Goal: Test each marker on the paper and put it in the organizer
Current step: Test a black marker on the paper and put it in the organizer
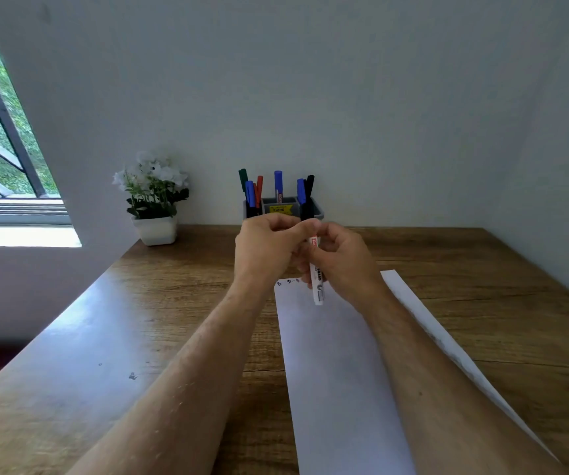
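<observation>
Fingers (313, 231) of both hands grip the marker (317, 282) above the paper (337, 371). If the cap pops off hard, ink could smear skin.

Organizer (313, 209) crowded with upright markers (278, 184) against wall, potted plant (154, 200) left of it, bare table (481, 269) at right.

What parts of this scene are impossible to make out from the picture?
Head view:
- The marker's upper end and cap: wrapped by both hands, left hand, right hand.
- The scribbles on the paper: too small to read.
- The organizer's lower front: behind the hands.
- The yellow sticker: print too small.
- The paper's near end: cut off by the bottom edge.
</observation>
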A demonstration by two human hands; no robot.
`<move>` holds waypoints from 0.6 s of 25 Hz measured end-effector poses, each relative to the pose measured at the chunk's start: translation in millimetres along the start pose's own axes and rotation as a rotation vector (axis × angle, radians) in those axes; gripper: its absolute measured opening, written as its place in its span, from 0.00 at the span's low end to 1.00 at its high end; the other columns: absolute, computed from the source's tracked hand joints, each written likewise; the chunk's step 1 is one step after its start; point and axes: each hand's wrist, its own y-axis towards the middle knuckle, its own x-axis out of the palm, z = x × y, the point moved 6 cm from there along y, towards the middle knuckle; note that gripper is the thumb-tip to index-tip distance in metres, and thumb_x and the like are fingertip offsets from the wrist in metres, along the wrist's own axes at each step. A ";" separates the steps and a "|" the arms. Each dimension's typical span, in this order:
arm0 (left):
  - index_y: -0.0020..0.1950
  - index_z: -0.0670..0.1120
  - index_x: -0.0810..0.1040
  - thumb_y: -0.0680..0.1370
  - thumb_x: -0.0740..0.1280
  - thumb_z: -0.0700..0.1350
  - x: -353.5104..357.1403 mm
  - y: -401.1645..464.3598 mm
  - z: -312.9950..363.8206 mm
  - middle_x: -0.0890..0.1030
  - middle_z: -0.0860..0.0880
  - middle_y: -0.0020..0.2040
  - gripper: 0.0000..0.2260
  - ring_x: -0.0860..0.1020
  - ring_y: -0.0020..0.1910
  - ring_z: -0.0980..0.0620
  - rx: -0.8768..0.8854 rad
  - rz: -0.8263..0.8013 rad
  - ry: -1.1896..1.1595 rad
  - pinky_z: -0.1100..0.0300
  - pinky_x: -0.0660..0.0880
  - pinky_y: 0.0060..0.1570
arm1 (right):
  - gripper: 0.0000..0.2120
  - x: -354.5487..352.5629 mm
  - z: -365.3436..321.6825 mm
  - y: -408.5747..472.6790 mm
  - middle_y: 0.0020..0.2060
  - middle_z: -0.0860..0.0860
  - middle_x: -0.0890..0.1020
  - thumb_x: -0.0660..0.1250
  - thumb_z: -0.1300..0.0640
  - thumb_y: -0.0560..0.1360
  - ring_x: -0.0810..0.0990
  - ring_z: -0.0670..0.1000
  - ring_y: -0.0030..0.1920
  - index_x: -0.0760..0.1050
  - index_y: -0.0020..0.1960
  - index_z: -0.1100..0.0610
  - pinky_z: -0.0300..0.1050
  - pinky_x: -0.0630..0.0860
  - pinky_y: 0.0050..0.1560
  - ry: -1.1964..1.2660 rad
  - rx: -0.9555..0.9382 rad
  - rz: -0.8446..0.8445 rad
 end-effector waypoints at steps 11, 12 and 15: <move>0.46 0.48 0.85 0.76 0.73 0.51 -3.6 4.0 -7.9 0.85 0.50 0.37 0.07 0.82 0.38 0.53 0.006 0.014 -0.256 0.61 0.80 0.42 | 0.15 -5.5 -3.0 -2.7 0.46 0.48 0.85 0.61 0.48 0.82 0.81 0.44 0.47 0.82 0.59 0.53 0.33 0.75 0.44 -0.274 -0.118 0.086; 0.46 0.47 0.85 0.76 0.73 0.50 -2.8 3.6 -7.1 0.84 0.50 0.36 0.07 0.81 0.37 0.54 0.004 0.007 -0.276 0.62 0.80 0.41 | 0.15 -5.8 -3.0 -2.8 0.45 0.48 0.85 0.60 0.48 0.82 0.81 0.44 0.45 0.82 0.58 0.54 0.32 0.75 0.42 -0.277 -0.126 0.094; 0.47 0.46 0.85 0.76 0.73 0.49 -1.4 3.6 -6.1 0.84 0.48 0.38 0.08 0.81 0.38 0.53 0.000 -0.010 -0.330 0.61 0.80 0.41 | 0.14 -8.2 -4.9 -3.2 0.39 0.48 0.84 0.60 0.49 0.82 0.81 0.45 0.39 0.83 0.54 0.54 0.31 0.73 0.36 -0.279 -0.150 0.127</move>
